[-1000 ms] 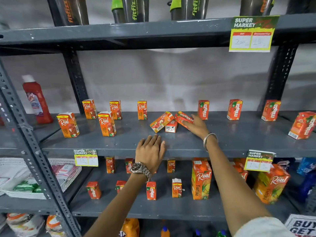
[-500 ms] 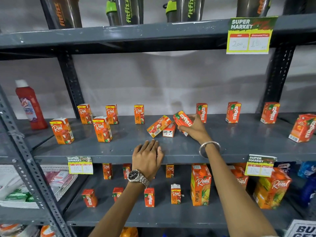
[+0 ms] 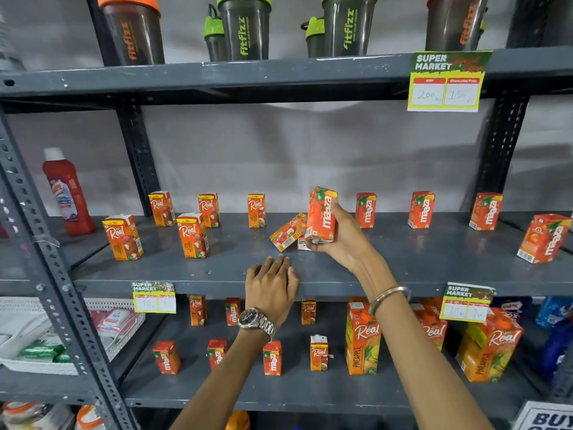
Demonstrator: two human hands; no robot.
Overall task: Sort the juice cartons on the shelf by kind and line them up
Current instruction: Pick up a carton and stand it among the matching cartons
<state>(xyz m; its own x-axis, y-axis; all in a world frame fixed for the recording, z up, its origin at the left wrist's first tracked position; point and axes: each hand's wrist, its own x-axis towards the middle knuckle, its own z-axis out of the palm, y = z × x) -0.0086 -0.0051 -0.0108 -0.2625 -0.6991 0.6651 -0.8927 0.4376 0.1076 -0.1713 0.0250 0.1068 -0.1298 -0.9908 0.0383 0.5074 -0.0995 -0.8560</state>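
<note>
Head camera looks at the grey middle shelf (image 3: 403,268), and the right hand (image 3: 338,234) is up off the board, fingers wrapped round a small Maaza carton (image 3: 321,214) held upright in the air. Just beneath it, a Real carton (image 3: 286,232) lies tipped on its side, touching a white-faced carton (image 3: 302,244) half hidden behind the hand. The left hand (image 3: 273,288) rests palm down on the front lip of the shelf, fingers flat and relaxed, gripping nothing, a watch (image 3: 255,321) on that wrist. A bangle (image 3: 387,297) circles the right wrist. To the left stand five Real cartons, upright, three at the back (image 3: 208,210) and two nearer the front (image 3: 192,235). To the right, three Maaza cartons (image 3: 421,209) stand along the back, with a fourth (image 3: 544,237) tilted at the far edge. A red bottle (image 3: 68,193) stands at the far left.
</note>
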